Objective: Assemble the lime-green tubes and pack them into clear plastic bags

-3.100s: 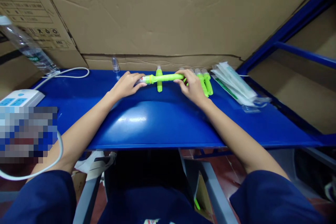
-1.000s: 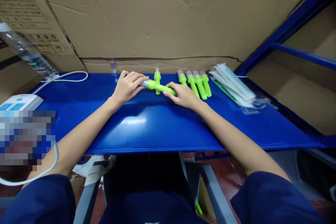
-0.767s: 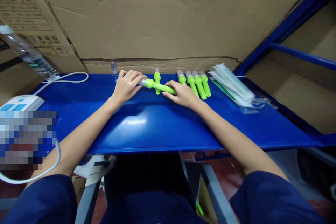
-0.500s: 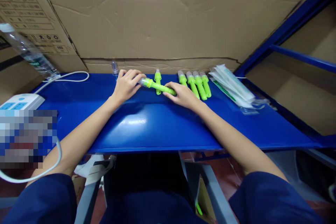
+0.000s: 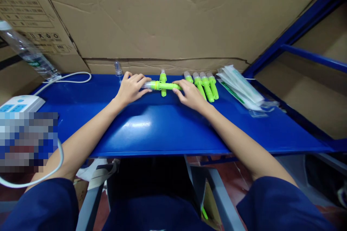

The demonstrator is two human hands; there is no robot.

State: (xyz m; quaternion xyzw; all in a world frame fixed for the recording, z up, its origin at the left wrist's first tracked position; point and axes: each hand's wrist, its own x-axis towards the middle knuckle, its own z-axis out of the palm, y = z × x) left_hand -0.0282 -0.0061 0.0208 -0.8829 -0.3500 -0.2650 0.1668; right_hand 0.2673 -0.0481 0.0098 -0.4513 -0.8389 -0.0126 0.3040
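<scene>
Held level above the blue table is a lime-green stick with a clear cap [image 5: 165, 86], possibly a small flashlight. My left hand [image 5: 131, 88] closes its fingers around the clear cap end. Around the green handle end, my right hand [image 5: 191, 95] has its thumb and fingers wrapped. Behind the held stick stands or lies a second, smaller green stick [image 5: 163, 78], partly covered by it. Several similar capped green sticks [image 5: 207, 88] lie in a row just beyond my right hand. A loose clear cap [image 5: 118, 69] stands behind my left hand.
White and green plastic-wrapped packets [image 5: 240, 88] lie to the right. At the left are a water bottle [image 5: 32, 56], a white power strip [image 5: 23, 106] and a white cable [image 5: 61, 158]. Cardboard [image 5: 162, 18] walls the table's back; a blue metal frame [image 5: 306, 21] stands at right.
The held stick has turned from sloping down to the right to nearly level, its right end rising with my right hand. The view has shifted slightly.
</scene>
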